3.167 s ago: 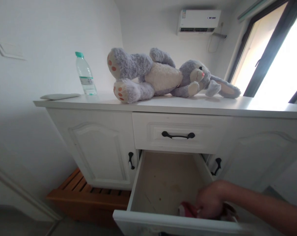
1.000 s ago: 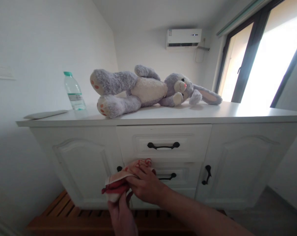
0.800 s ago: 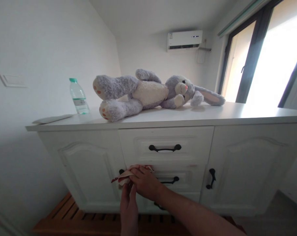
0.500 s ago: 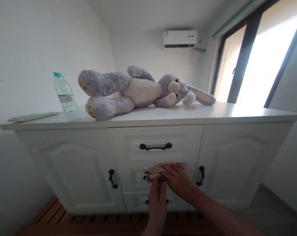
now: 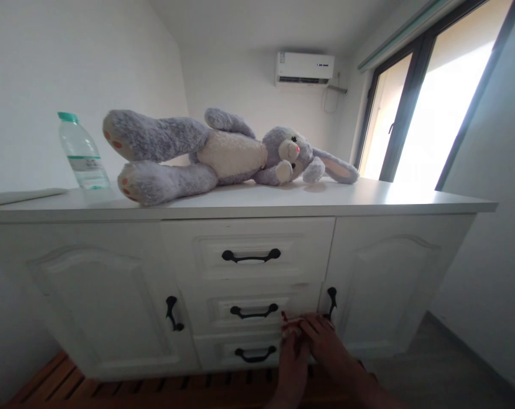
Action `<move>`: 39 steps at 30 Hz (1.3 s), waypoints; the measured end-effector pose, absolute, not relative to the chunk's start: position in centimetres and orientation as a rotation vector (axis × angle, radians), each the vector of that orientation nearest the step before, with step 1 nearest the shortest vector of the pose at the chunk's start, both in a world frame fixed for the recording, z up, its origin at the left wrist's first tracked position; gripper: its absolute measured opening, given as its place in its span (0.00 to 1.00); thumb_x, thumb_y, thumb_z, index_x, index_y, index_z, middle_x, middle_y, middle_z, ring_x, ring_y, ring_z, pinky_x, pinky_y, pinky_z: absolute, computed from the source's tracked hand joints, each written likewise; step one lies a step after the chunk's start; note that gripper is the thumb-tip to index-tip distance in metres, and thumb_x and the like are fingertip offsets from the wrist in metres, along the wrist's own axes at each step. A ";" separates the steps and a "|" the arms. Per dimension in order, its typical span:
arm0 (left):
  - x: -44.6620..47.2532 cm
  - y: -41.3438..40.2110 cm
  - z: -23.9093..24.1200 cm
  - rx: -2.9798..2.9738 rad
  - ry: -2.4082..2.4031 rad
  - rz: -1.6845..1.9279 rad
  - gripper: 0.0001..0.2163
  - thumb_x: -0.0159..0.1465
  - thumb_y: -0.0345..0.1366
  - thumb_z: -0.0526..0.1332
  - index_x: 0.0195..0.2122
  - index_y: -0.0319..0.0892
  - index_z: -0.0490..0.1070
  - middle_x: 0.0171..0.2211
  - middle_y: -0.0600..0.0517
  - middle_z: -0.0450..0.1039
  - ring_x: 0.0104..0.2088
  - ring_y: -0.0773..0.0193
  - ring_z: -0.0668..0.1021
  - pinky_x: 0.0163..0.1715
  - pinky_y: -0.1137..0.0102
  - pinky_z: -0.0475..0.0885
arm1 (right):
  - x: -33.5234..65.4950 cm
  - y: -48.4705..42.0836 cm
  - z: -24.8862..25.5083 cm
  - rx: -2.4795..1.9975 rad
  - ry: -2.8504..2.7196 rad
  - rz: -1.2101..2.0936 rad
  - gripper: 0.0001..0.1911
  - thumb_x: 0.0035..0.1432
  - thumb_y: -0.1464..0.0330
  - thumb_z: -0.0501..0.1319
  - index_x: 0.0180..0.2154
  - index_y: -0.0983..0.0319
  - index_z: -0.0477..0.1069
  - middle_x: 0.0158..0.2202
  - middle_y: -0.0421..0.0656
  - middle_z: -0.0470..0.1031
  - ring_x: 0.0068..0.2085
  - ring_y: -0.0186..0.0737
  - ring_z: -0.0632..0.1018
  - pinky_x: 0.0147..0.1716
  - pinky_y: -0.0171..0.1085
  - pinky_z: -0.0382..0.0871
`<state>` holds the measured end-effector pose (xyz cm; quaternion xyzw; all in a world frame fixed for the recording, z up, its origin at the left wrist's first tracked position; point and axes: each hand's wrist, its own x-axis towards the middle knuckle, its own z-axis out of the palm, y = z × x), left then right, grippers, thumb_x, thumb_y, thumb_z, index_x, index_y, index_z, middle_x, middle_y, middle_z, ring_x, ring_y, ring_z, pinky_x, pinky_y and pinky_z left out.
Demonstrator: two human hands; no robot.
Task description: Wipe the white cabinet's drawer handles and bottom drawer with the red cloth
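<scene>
A pinkish-white cloth with red parts (image 5: 292,324) is bunched at the lower right of the drawer column, near the seam with the right door. My left hand (image 5: 294,351) has its fingers closed on the cloth from below. Across the cloth's right side lies my right hand (image 5: 323,336), its fingers bent over the fabric. The middle drawer handle (image 5: 254,311) is just left of the cloth, and the bottom drawer handle (image 5: 255,354) is lower left. Close above my right hand is the black handle of the right door (image 5: 331,303).
A grey plush rabbit (image 5: 231,154) lies on the white cabinet top (image 5: 308,196). Left of it stands a clear bottle with a green cap (image 5: 84,156), beside a flat pale object (image 5: 22,196). Wooden slats (image 5: 125,389) run along the cabinet's foot. A window (image 5: 436,102) is at right.
Both hands and the cloth have moved down and to the right, off the middle drawer handle, which now shows fully. The view has shifted right, so the cabinet sits further left.
</scene>
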<state>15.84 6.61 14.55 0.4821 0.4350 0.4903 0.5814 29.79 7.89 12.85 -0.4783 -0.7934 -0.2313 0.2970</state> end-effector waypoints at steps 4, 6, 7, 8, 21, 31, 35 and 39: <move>13.9 7.0 12.8 1.088 1.066 1.148 0.18 0.52 0.47 0.67 0.40 0.40 0.78 0.47 0.38 0.82 0.51 0.45 0.80 0.59 0.54 0.70 | 27.5 8.6 9.9 -1.276 -2.043 -0.527 0.17 0.59 0.79 0.59 0.47 0.58 0.74 0.47 0.42 0.79 0.48 0.44 0.78 0.48 0.43 0.71; 11.9 7.2 12.7 1.041 1.102 1.162 0.21 0.51 0.48 0.68 0.41 0.39 0.77 0.49 0.36 0.82 0.51 0.44 0.80 0.59 0.53 0.70 | 25.4 9.2 9.8 -1.302 -2.033 -0.450 0.17 0.59 0.78 0.60 0.48 0.56 0.73 0.48 0.41 0.79 0.49 0.43 0.78 0.49 0.43 0.70; 10.6 7.4 12.6 1.018 1.123 1.169 0.22 0.50 0.48 0.69 0.41 0.39 0.76 0.50 0.35 0.81 0.52 0.43 0.80 0.59 0.52 0.70 | 24.0 9.6 9.8 -1.302 -2.037 -0.423 0.17 0.60 0.77 0.61 0.48 0.56 0.73 0.49 0.41 0.79 0.49 0.44 0.78 0.49 0.43 0.69; 9.1 7.6 12.5 1.001 1.157 1.179 0.23 0.49 0.48 0.69 0.42 0.39 0.76 0.50 0.35 0.81 0.52 0.42 0.80 0.59 0.51 0.70 | 22.4 10.0 9.8 -1.295 -2.049 -0.404 0.15 0.60 0.75 0.62 0.48 0.56 0.73 0.48 0.41 0.80 0.49 0.44 0.78 0.49 0.43 0.69; -7.1 10.1 16.0 0.989 1.558 1.405 0.24 0.51 0.49 0.65 0.44 0.38 0.75 0.50 0.36 0.80 0.55 0.41 0.78 0.62 0.51 0.66 | 3.7 14.6 14.2 -1.103 -2.209 -0.335 0.07 0.63 0.69 0.63 0.44 0.60 0.74 0.45 0.44 0.79 0.44 0.43 0.77 0.45 0.42 0.72; -4.9 9.2 22.0 1.328 1.588 1.426 0.23 0.61 0.46 0.60 0.52 0.37 0.75 0.58 0.33 0.76 0.61 0.41 0.74 0.65 0.49 0.62 | 7.1 13.3 22.1 -0.874 -2.294 -0.568 0.12 0.64 0.73 0.61 0.49 0.65 0.74 0.49 0.47 0.76 0.51 0.45 0.73 0.51 0.44 0.73; 0.3 8.7 23.0 1.440 1.500 1.357 0.20 0.61 0.45 0.61 0.50 0.40 0.78 0.56 0.35 0.78 0.59 0.40 0.76 0.64 0.49 0.64 | 13.0 11.7 21.9 -0.951 -2.194 -0.621 0.17 0.63 0.76 0.60 0.53 0.66 0.74 0.50 0.49 0.77 0.51 0.46 0.74 0.53 0.45 0.74; 5.8 8.5 24.9 1.603 1.357 1.234 0.21 0.64 0.46 0.58 0.51 0.40 0.78 0.55 0.35 0.79 0.57 0.41 0.77 0.62 0.49 0.66 | 19.6 10.2 22.1 -1.038 -2.157 -0.734 0.18 0.62 0.75 0.59 0.53 0.63 0.75 0.49 0.49 0.79 0.52 0.48 0.75 0.52 0.47 0.75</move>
